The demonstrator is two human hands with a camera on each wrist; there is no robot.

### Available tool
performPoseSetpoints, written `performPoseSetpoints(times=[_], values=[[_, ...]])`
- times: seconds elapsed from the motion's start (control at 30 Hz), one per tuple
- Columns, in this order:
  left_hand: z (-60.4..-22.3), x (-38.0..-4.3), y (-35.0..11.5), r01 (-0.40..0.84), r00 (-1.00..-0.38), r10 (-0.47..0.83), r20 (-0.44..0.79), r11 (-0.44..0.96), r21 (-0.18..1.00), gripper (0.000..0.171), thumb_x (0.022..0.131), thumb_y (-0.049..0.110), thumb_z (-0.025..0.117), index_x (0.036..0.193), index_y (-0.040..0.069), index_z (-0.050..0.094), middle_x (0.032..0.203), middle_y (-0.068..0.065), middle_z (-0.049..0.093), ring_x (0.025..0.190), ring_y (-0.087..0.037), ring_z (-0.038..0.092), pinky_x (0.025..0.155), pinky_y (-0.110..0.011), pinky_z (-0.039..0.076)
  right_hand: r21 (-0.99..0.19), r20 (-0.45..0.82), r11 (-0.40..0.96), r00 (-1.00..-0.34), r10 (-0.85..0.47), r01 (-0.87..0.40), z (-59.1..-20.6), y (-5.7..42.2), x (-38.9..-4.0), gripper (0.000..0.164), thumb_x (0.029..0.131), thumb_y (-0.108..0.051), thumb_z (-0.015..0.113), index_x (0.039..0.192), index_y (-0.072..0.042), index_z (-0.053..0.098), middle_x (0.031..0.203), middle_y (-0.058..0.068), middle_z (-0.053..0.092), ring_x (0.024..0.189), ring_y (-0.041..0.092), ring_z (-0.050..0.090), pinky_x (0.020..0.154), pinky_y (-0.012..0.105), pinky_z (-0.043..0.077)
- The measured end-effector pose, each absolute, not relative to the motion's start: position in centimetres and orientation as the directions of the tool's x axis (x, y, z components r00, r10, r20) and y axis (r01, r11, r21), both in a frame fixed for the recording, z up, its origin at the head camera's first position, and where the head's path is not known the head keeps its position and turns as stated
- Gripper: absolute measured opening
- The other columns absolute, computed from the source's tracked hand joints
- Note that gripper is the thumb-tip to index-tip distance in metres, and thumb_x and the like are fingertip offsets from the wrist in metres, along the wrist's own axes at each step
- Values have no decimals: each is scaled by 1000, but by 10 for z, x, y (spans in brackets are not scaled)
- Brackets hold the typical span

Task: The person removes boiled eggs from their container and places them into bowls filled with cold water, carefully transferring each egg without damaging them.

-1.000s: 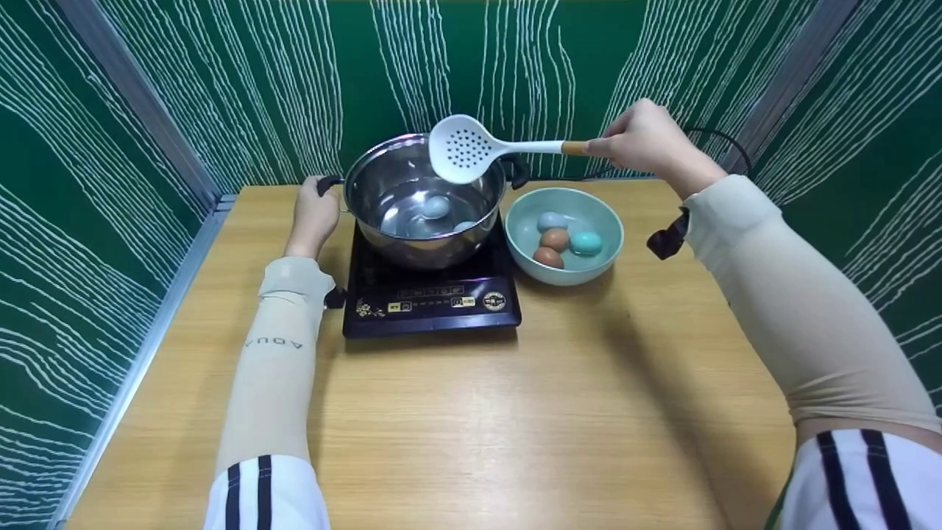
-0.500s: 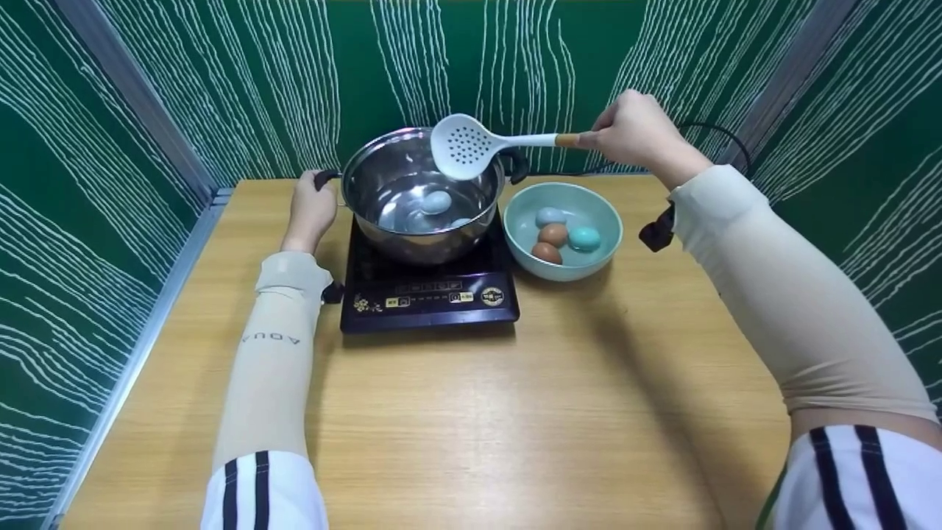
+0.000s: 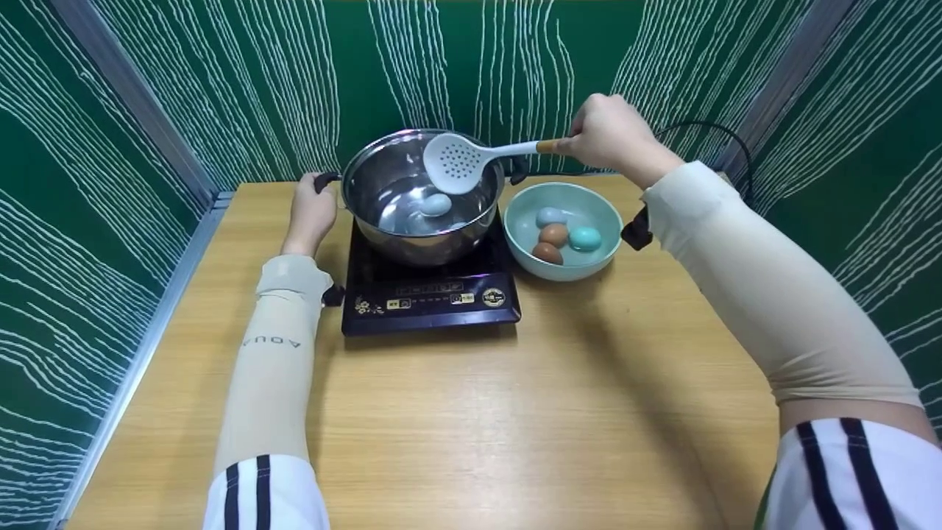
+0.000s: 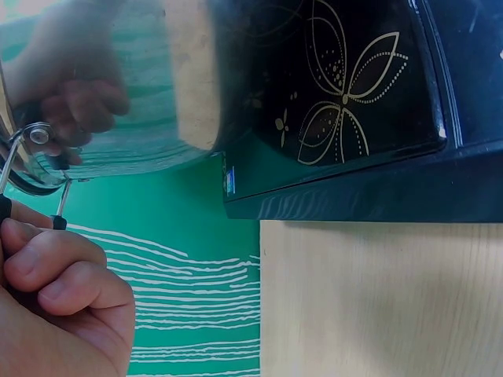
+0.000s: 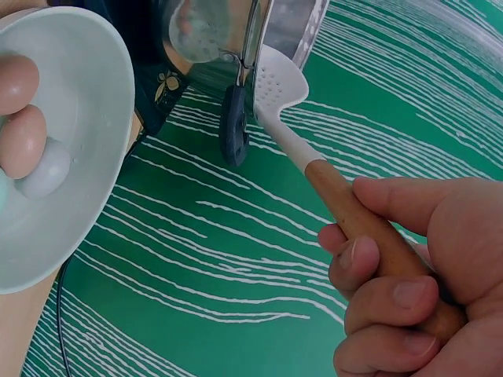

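Note:
With curled fingers my left hand point(image 3: 312, 213) grips the black left handle point(image 3: 326, 179) of a steel pot point(image 3: 423, 246). My right hand point(image 3: 611, 136) holds a white slotted skimmer point(image 3: 454, 163) by its wooden handle point(image 5: 354, 208). The skimmer's perforated head hangs over the pot's right half, with no egg on it. Inside the pot, a pale blue egg point(image 3: 436, 205) lies in clear water; a second pale shape shows faintly near the front right wall. To the right, a mint bowl point(image 3: 563, 274) holds brown eggs point(image 3: 547, 253), a turquoise egg point(image 3: 585, 238) and a pale egg point(image 3: 551, 216).
The pot stands on a black induction cooker point(image 3: 430, 309) on a wooden table point(image 3: 471, 419). Green walls point(image 3: 508, 66) with white lines enclose the back and sides. A black cable point(image 3: 736, 140) loops at the back right, and the pot's right handle point(image 5: 233, 126) sticks out near the bowl.
My right hand has shifted left, and the skimmer's head has dropped lower over the pot, tilting downward. The left hand stays on the pot handle.

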State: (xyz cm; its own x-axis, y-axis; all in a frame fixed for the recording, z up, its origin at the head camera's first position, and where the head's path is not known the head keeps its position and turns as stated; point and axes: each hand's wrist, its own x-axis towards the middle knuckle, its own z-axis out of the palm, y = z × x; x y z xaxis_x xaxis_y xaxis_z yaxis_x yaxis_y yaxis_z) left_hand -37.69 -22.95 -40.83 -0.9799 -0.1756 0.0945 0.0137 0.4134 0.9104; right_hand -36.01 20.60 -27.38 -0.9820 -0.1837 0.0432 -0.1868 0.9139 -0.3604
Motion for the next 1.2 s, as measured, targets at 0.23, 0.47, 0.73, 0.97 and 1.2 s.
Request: performPoseSetpoints(times=[0.23, 0.47, 0.73, 0.97, 1.2], values=[[-409, -376, -230, 12, -980, -178, 94, 414, 910, 37, 113, 13, 34, 142, -4, 49, 146, -21, 53, 135, -29, 49, 116, -41, 38, -337, 2, 918, -975, -220, -208, -274, 196, -363, 30, 107, -29, 70, 109, -1, 82, 78, 7, 67, 73, 22, 53, 57, 31, 42], [-409, -377, -230, 11, -980, -178, 93, 416, 909, 39, 112, 13, 34, 144, -4, 49, 148, -23, 53, 133, -29, 49, 115, -41, 39, -317, -53, 918, -962, -266, -237, -272, 190, -366, 38, 103, -39, 75, 82, -6, 76, 56, -3, 46, 55, 16, 39, 50, 30, 35], [-408, -376, -229, 17, -979, -178, 99, 411, 912, 40, 112, 13, 34, 145, -5, 48, 150, -25, 52, 135, -29, 48, 117, -42, 38, -346, -161, 908, -939, -305, -236, -269, 182, -373, 32, 103, -34, 75, 87, -6, 77, 59, -4, 55, 56, 14, 47, 53, 29, 41], [-407, -375, -228, 29, -976, -184, 118, 427, 904, 40, 110, 9, 37, 144, -8, 49, 150, -26, 54, 137, -32, 49, 117, -43, 38, -391, -230, 885, -905, -358, -251, -273, 175, -375, 31, 103, -34, 74, 91, -6, 78, 62, -4, 61, 57, 13, 49, 53, 28, 40], [-408, -373, -229, 28, -978, -175, 113, 426, 904, 42, 110, 11, 35, 145, -8, 48, 146, -23, 54, 132, -30, 49, 113, -41, 39, -468, -315, 862, -874, -371, -197, -280, 167, -375, 28, 104, -30, 71, 95, -5, 78, 64, -4, 60, 53, 10, 44, 52, 27, 36]])
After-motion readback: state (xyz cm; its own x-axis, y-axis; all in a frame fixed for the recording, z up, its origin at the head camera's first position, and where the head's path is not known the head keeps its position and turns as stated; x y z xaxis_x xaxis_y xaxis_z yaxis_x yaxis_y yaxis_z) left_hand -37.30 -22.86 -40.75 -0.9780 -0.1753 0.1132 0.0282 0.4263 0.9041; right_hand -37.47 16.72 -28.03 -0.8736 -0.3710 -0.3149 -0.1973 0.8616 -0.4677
